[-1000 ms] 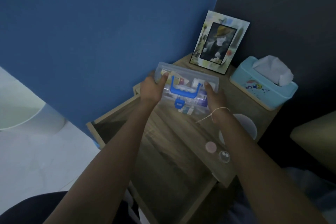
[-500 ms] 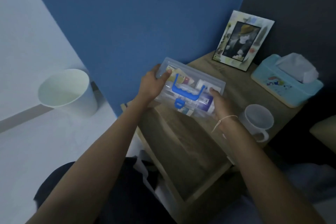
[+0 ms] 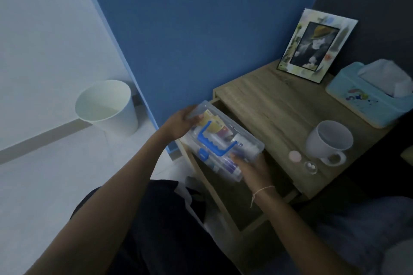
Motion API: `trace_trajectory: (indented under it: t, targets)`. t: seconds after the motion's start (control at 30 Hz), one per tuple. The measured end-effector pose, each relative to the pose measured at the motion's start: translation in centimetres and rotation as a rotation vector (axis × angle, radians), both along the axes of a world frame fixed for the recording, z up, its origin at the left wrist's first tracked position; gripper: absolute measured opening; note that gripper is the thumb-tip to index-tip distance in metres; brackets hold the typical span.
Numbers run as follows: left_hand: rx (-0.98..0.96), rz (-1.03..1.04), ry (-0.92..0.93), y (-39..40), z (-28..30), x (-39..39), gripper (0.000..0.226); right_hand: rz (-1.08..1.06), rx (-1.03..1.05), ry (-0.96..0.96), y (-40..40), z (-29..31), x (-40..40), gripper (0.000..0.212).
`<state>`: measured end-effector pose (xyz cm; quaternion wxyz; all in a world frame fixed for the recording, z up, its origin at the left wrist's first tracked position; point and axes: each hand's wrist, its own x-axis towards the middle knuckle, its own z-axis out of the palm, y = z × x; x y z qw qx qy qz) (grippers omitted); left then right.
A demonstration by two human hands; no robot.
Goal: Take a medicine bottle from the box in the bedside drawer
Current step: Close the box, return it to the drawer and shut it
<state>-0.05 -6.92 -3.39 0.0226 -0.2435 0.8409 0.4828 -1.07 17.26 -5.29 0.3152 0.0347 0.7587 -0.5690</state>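
Head view: clear plastic box with blue handle on its shut lid, held in the air above the open bedside drawer, just off the front-left edge of the bedside table. Long axis runs from upper left to lower right; lid face tilts up toward the camera. Contents show through the walls (packets and what may be small bottles, too dim to sort).

Left hand is clamped on the far-left short end, thumb over the lid edge. Right hand grips the near-right end, fingers wrapped under.

Step in hand, as I judge it: box lifted out, bottle not yet taken. Next move calls for setting the box down or steadying it one-handed, releasing the blue latch, raising the lid.

Outward: mug, tissue box, picture frame on the table top; white bin on the floor.
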Motion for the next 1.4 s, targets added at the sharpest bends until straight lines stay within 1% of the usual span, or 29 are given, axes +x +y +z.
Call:
trace_trajectory:
  t: [0.07, 0.1, 0.17, 0.23, 0.27, 0.33, 0.37, 0.4, 0.47, 0.53, 0.6, 0.7, 0.77, 0.83, 0.87, 0.9, 0.93, 0.97, 1.03, 1.1, 1.23, 1.4]
  targets:
    - [-0.013, -0.035, -0.015, 0.1, -0.3, -1.0, 0.058, -0.052, -0.054, -0.034, 0.0, -1.0, 0.9, 0.06]
    - [-0.027, -0.065, -0.025, 0.3, -0.5, -1.6, 0.057, -0.075, -0.062, -0.021, 0.0, -1.5, 1.2, 0.059]
    - [-0.097, -0.127, -0.053, 0.6, -1.1, -2.6, 0.053, -0.12, 0.001, 0.041, 0.1, -2.9, 1.6, 0.061]
    - [-0.175, -0.178, -0.09, 1.0, -2.3, -3.1, 0.052, -0.17, 0.092, 0.041, 0.0, -4.6, 1.3, 0.065]
    - [-0.189, -0.197, -0.106, 1.2, -3.2, -3.3, 0.051, -0.189, 0.133, 0.004, -0.2, -5.5, 0.9, 0.062]
    - [-0.178, -0.225, -0.139, 1.5, -5.0, -3.5, 0.043, -0.203, 0.17, -0.093, -0.3, -7.0, 0.2, 0.046]
    - [-0.17, -0.235, -0.17, 1.6, -6.0, -3.6, 0.038, -0.197, 0.156, -0.129, -0.3, -7.9, 0.0, 0.04]
    - [-0.175, -0.25, -0.211, 1.6, -6.9, -3.7, 0.034, -0.181, 0.135, -0.149, -0.3, -8.7, 0.0, 0.039]
    - [-0.231, -0.301, -0.309, 1.5, -8.3, -3.7, 0.034, -0.15, 0.129, -0.155, -0.1, -10.1, 0.4, 0.047]
    - [-0.311, -0.369, -0.333, 1.5, -9.2, -3.8, 0.035, -0.154, 0.167, -0.135, -0.1, -11.1, 1.0, 0.056]
    - [-0.35, -0.389, -0.304, 1.5, -9.6, -4.1, 0.039, -0.136, 0.23, -0.092, -0.3, -11.6, 1.4, 0.062]
    - [-0.372, -0.378, -0.269, 1.6, -9.6, -4.5, 0.049, -0.116, 0.254, -0.041, -0.4, -11.6, 1.1, 0.068]
    - [-0.511, -0.407, -0.261, 2.3, -9.7, -4.3, 0.057, -0.091, 0.343, 0.056, -0.3, -11.0, 1.0, 0.078]
    - [-0.661, -0.438, -0.224, 3.6, -10.0, -3.5, 0.062, 0.008, 0.543, 0.261, -0.3, -10.4, 1.1, 0.087]
    - [-0.704, -0.447, -0.194, 4.2, -10.2, -3.0, 0.063, 0.101, 0.667, 0.424, -0.2, -10.1, 1.2, 0.087]
    - [-0.736, -0.456, -0.171, 4.8, -10.5, -2.5, 0.063, 0.207, 0.756, 0.594, -0.1, -10.0, 1.1, 0.083]
    - [-0.761, -0.465, -0.163, 5.2, -10.7, -2.1, 0.064, 0.321, 0.799, 0.719, 0.1, -10.1, 0.8, 0.077]
    - [-0.774, -0.471, -0.168, 5.4, -10.8, -1.9, 0.065, 0.439, 0.82, 0.786, 0.2, -10.2, 0.2, 0.073]
    - [-0.76, -0.471, -0.193, 5.7, -11.0, -1.8, 0.067, 0.622, 0.838, 0.809, 0.5, -10.5, -1.0, 0.069]
    - [-0.728, -0.461, -0.209, 6.0, -11.3, -1.5, 0.069, 0.682, 0.84, 0.793, 0.6, -10.7, -1.7, 0.068]
    - [-0.717, -0.454, -0.186, 6.1, -11.8, -1.1, 0.069, 0.64, 0.824, 0.789, 0.3, -10.7, -1.2, 0.066]
    - [-0.694, -0.465, -0.162, 5.4, -11.2, -1.1, 0.069, 0.646, 0.819, 0.743, -0.2, -9.7, -1.0, 0.066]
